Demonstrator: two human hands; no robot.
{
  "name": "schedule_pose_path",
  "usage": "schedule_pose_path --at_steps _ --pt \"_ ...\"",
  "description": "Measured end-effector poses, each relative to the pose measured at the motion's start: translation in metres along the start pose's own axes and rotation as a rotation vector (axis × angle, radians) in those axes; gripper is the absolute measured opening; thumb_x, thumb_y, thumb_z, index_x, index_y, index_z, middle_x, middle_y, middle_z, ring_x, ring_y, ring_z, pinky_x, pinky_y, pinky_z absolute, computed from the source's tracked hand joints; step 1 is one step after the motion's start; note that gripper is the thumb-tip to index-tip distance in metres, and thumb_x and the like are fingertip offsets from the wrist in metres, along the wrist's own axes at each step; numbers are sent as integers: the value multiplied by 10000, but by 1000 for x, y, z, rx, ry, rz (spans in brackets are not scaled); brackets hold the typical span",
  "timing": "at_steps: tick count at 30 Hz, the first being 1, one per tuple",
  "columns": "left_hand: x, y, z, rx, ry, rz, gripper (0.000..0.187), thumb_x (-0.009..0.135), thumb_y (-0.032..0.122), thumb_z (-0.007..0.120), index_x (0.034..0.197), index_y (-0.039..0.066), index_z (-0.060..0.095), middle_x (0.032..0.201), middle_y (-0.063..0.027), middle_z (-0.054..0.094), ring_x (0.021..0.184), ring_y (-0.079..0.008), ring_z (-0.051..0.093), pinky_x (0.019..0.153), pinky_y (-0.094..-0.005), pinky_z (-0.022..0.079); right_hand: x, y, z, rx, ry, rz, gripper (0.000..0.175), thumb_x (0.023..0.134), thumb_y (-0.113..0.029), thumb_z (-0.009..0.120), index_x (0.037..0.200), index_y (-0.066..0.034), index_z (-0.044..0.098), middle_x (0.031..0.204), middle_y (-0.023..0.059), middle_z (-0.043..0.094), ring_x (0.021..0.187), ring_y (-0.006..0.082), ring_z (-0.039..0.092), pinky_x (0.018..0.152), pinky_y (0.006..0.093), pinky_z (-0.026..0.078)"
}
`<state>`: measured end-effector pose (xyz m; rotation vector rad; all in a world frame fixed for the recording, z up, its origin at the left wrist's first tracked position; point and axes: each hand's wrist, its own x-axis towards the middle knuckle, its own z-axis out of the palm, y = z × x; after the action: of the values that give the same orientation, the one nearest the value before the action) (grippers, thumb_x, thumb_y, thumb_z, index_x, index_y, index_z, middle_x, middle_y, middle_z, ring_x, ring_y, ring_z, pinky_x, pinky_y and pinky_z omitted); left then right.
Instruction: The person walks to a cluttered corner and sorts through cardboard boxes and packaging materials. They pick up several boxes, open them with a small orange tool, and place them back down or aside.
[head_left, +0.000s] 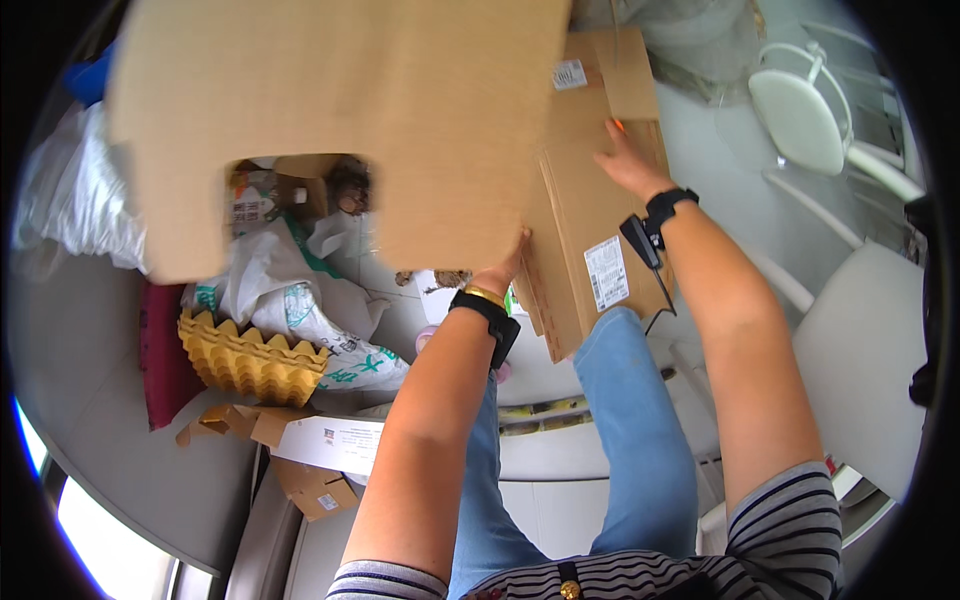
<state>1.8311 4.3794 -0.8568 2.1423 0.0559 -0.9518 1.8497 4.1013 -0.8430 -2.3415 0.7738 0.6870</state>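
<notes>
A large brown cardboard panel (450, 112), blurred and with a rectangular cutout in its lower edge, fills the upper left, close to the camera. My left hand (506, 268) is at its lower right corner and appears to grip it; the panel hides most of the fingers. To the right, a flattened cardboard box (574, 195) leans near my knee, bearing a white printed label (607, 274). Over its upper part is my right hand (634, 165), thumb and forefinger apart, with a small orange spot at the fingertip. Both wrists wear black straps; a black device hangs from the right one.
Yellow egg trays (251, 360) sit beside white woven sacks (345, 349) and a maroon cushion (165, 352) on the left. Below them are a white box (326, 442) and a small carton (311, 487). White chairs (799, 120) stand on the right. Two stick-like lengths (546, 416) lie between my legs.
</notes>
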Motion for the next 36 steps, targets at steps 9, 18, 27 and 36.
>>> schedule_pose_path --at_steps 9,18,27,36 --pt "-89 91 -156 -790 -11 -149 343 973 355 551 1105 40 519 875 -77 642 708 -162 625 612 -304 525 -126 -95 -82 735 -48 -50 514 966 -239 579 1385 27 445 1318 136 568 1180 202 556 981 323 441" --pt "-143 268 -309 -736 -40 368 475 968 255 580 1363 49 413 1155 -68 597 1031 -121 557 880 -273 449 -156 -273 -189 1564 -480 132 531 922 -520 568 1161 -48 605 1066 85 653 981 225 622 880 361 493" --pt "-215 247 -310 -629 -170 315 493 939 189 635 1367 38 441 1154 -83 625 1038 -142 573 912 -286 470 -165 -225 -185 1437 -319 382 233 925 -264 487 914 -54 588 887 91 646 811 241 635 732 426 547" --pt "-244 239 -316 -549 23 205 524 916 148 657 1377 74 418 1198 -101 587 967 -131 574 834 -276 486 -195 -240 -192 1498 -234 333 198 897 -228 568 918 -32 593 878 96 641 803 242 634 722 407 552"
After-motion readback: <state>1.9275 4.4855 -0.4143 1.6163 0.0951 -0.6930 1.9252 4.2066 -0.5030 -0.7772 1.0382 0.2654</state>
